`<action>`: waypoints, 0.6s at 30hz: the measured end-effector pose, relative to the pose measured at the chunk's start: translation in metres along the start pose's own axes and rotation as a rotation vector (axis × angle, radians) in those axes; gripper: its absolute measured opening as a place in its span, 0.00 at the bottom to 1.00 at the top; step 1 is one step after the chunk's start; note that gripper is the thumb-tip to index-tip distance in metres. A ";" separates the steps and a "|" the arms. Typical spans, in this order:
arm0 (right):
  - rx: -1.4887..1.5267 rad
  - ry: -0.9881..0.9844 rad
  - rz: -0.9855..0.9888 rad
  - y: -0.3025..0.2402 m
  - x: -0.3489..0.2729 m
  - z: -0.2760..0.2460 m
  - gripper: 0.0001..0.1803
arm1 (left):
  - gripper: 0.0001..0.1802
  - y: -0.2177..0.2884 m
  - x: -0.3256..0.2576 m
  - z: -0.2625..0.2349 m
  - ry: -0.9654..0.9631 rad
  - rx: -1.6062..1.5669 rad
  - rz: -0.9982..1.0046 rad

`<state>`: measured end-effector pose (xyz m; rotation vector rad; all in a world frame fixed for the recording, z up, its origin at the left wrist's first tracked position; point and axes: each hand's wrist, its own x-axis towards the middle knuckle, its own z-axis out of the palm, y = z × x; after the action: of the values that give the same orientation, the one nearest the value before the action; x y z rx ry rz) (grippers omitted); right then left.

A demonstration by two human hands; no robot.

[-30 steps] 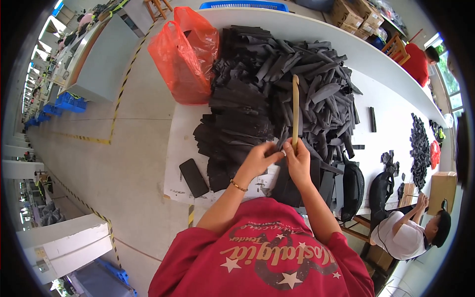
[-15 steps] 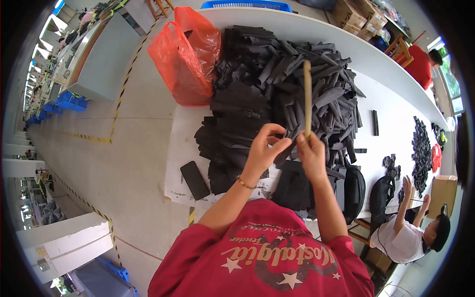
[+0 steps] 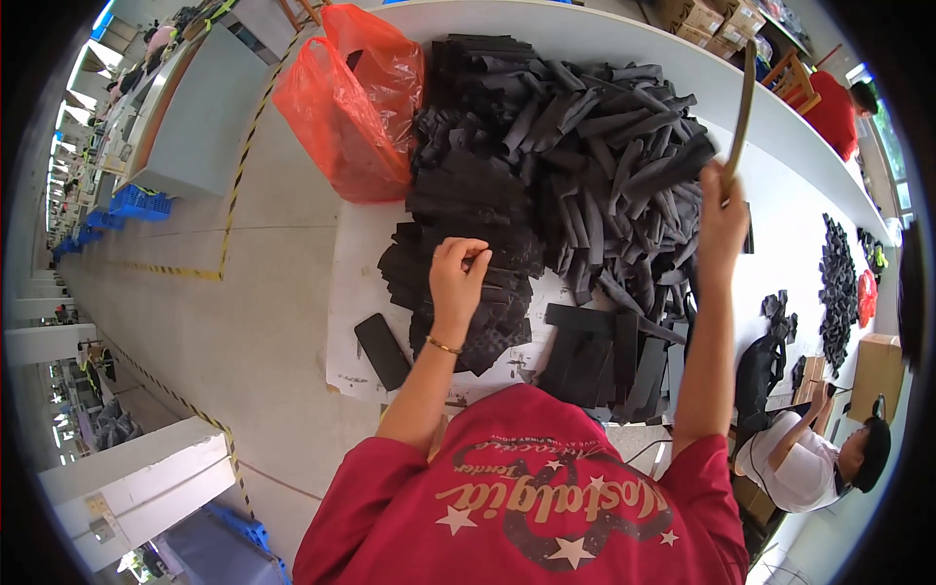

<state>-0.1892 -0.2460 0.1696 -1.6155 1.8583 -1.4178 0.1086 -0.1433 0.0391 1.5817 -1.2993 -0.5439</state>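
My right hand (image 3: 721, 219) is closed round a thin tan stick (image 3: 745, 112), held up at the right side of the pile of curled black fabric pieces (image 3: 624, 195). One larger rolled black piece (image 3: 675, 166) reaches toward this hand; I cannot tell whether it touches. My left hand (image 3: 458, 283) is over the flatter stack of black pieces (image 3: 468, 200), with its fingers bent and pinched together. What they hold, if anything, is hidden. Flat black panels (image 3: 580, 361) lie on the white table (image 3: 353, 263) between my forearms.
A black phone (image 3: 382, 351) lies at the table's left edge. An orange-red plastic bag (image 3: 356, 127) stands at the back left. A low white partition (image 3: 585, 27) runs along the far side. A co-worker in white (image 3: 795, 458) sits at the right, near another black heap (image 3: 837, 292).
My right hand has swung right and away with the stick, from the middle to the pile's right side. My left hand has moved left over the flat stack, its fingers now drawn together.
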 end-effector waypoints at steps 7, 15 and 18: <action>-0.102 -0.243 0.092 0.030 -0.064 0.009 0.16 | 0.10 -0.029 0.025 0.004 -0.323 0.361 0.383; 0.042 -0.473 0.150 0.060 -0.148 0.011 0.11 | 0.13 -0.048 0.017 0.020 -0.374 0.435 0.384; 0.009 -0.549 0.133 0.066 -0.157 0.009 0.11 | 0.12 -0.056 0.021 0.022 -0.381 0.439 0.304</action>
<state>-0.1701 -0.1211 0.0559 -1.6302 1.5911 -0.8139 0.1238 -0.1740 -0.0145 1.6284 -2.0176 -0.3943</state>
